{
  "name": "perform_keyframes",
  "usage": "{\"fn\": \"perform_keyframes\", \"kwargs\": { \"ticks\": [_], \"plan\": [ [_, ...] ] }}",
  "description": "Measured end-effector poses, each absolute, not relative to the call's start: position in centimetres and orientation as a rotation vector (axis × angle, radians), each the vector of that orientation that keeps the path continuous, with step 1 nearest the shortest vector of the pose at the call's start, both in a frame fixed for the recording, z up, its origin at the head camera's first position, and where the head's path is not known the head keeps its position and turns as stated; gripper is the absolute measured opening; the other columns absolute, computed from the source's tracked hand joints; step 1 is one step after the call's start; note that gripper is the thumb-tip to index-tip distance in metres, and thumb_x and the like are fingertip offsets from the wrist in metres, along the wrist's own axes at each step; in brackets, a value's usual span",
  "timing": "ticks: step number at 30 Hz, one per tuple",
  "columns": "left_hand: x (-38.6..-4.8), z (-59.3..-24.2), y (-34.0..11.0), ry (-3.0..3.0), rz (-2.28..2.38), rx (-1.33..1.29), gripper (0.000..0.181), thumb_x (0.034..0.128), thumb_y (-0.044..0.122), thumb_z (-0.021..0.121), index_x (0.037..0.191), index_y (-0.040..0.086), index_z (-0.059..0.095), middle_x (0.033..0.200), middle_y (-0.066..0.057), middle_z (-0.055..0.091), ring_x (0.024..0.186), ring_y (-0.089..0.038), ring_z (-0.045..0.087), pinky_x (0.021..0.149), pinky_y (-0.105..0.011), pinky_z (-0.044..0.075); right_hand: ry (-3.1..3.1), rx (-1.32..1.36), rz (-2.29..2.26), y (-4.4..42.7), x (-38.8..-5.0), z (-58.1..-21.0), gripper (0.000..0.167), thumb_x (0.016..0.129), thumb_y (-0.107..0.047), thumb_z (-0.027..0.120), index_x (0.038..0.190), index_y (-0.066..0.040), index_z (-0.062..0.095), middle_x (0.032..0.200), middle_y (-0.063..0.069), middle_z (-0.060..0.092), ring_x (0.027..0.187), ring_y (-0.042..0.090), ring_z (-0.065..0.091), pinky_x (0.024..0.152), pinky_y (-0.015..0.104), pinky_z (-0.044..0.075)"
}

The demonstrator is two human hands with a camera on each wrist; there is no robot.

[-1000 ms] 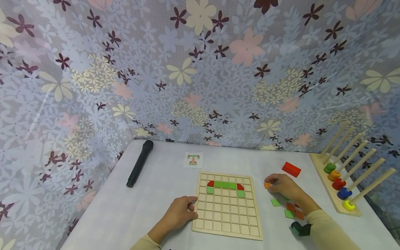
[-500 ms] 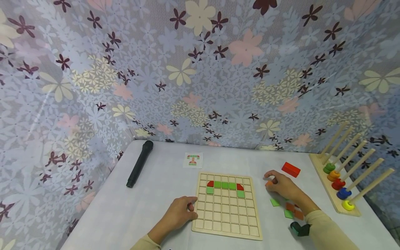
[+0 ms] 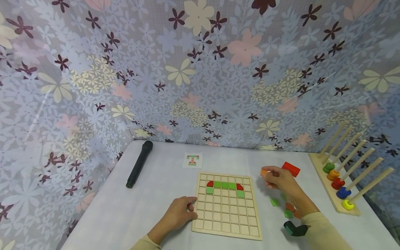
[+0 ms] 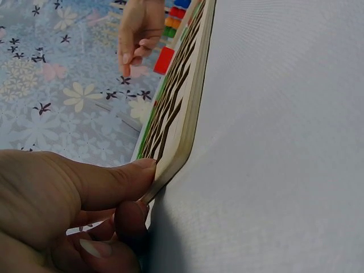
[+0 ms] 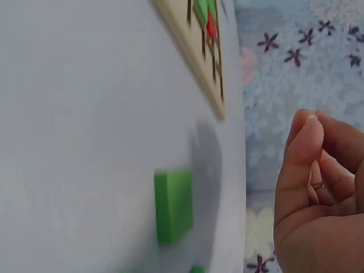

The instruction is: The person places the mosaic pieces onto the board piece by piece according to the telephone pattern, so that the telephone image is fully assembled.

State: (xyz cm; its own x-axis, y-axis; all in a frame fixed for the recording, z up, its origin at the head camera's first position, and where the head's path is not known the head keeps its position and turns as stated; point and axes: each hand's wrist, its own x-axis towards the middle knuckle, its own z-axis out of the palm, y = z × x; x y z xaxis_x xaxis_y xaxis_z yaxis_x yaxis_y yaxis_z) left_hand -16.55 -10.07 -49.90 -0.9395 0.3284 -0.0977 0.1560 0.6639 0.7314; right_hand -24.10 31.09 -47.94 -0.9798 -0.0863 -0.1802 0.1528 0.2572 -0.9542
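Across the white table (image 3: 109, 215), I log two hands, well apart from each other. Item: left hand (image 3: 178, 213), thumb and finger gripping the left rim of the wooden grid board (image 3: 225, 210), which lies flat at centre. Item: right hand (image 3: 280, 178), thumb and fingertips pinching an orange tile (image 3: 264, 172), raised to the right of the board's far corner; my right wrist view hides most of that tile. Set in the board, second row from the far side: two red corner pieces (image 3: 210, 183) with three green tiles (image 3: 224, 185) between them; below each red, one light green tile (image 3: 210, 190). Loose beyond the board's right side, partly under the right forearm: green squares (image 3: 274, 202) and orange-brown squares (image 3: 290, 207). Just beside the right hand, I count one red block (image 3: 291, 168). Farther right: peg stand (image 3: 333, 191) with green, orange, red, blue and yellow rings. Beyond the board: pattern card (image 3: 192, 160). Far left: black microphone (image 3: 139, 165), lying at a slant.
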Motion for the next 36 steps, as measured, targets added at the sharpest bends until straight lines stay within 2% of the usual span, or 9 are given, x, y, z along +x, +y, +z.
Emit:
{"fn": "perform_keyframes", "kwargs": {
  "ticks": [4, 10, 23, 30, 33, 36],
  "plan": [
    [-16.5, -49.8, -10.0, 2.661, 1.129, 0.385, 0.059, 0.0778, 0.010, 0.082, 0.132, -0.004, 0.064, 0.079, 0.006, 0.055, 0.074, -0.009, 0.048, 0.072, -0.030, 0.040, 2.258, 0.037, -1.870, 29.6, -23.9, -47.7, 0.061, 0.096, -0.011, 0.069, 0.147, 0.006, 0.041, 0.093, 0.008, 0.064, 0.077, 0.018, 0.069, 0.071, 0.029, 0.059],
    [-16.5, -49.7, -10.1, 2.661, 1.127, 0.399, 0.059, 0.0781, 0.010, 0.082, 0.132, -0.004, 0.064, 0.079, 0.007, 0.055, 0.074, -0.009, 0.048, 0.073, -0.031, 0.040, 2.209, 0.017, -1.885, 26.9, -23.4, -47.6, 0.051, 0.094, -0.008, 0.070, 0.137, 0.003, 0.046, 0.088, 0.006, 0.063, 0.074, 0.019, 0.068, 0.067, 0.029, 0.058],
    [-16.6, -49.9, -10.1, 2.659, 1.122, 0.407, 0.059, 0.0783, 0.011, 0.083, 0.132, -0.004, 0.064, 0.079, 0.007, 0.055, 0.074, -0.008, 0.048, 0.072, -0.030, 0.040, 2.112, -0.102, -1.794, 22.4, -23.3, -48.6, 0.050, 0.093, -0.008, 0.072, 0.135, 0.003, 0.048, 0.085, 0.006, 0.061, 0.070, 0.019, 0.066, 0.059, 0.028, 0.054],
    [-16.5, -49.8, -10.0, 2.653, 1.130, 0.406, 0.059, 0.0783, 0.011, 0.083, 0.132, -0.005, 0.064, 0.079, 0.006, 0.055, 0.073, -0.008, 0.047, 0.073, -0.030, 0.040, 2.152, -0.183, -1.717, 21.0, -22.9, -48.9, 0.047, 0.094, -0.011, 0.071, 0.132, 0.004, 0.049, 0.091, 0.011, 0.064, 0.074, 0.022, 0.068, 0.058, 0.029, 0.053],
    [-16.5, -49.7, -10.0, 2.653, 1.137, 0.405, 0.059, 0.0778, 0.011, 0.083, 0.132, -0.005, 0.065, 0.079, 0.006, 0.056, 0.073, -0.008, 0.047, 0.072, -0.029, 0.040, 2.167, -0.240, -1.677, 20.2, -22.8, -49.0, 0.043, 0.094, -0.010, 0.070, 0.129, 0.004, 0.050, 0.089, 0.013, 0.063, 0.071, 0.023, 0.066, 0.055, 0.030, 0.051],
    [-16.5, -49.8, -10.1, 2.654, 1.142, 0.396, 0.059, 0.0775, 0.011, 0.083, 0.131, -0.004, 0.065, 0.080, 0.006, 0.056, 0.073, -0.008, 0.047, 0.072, -0.029, 0.039, 2.221, -0.306, -1.604, 19.5, -22.7, -49.2, 0.039, 0.093, -0.009, 0.071, 0.125, 0.003, 0.054, 0.082, 0.011, 0.059, 0.062, 0.020, 0.059, 0.051, 0.029, 0.047]
  ]
}}
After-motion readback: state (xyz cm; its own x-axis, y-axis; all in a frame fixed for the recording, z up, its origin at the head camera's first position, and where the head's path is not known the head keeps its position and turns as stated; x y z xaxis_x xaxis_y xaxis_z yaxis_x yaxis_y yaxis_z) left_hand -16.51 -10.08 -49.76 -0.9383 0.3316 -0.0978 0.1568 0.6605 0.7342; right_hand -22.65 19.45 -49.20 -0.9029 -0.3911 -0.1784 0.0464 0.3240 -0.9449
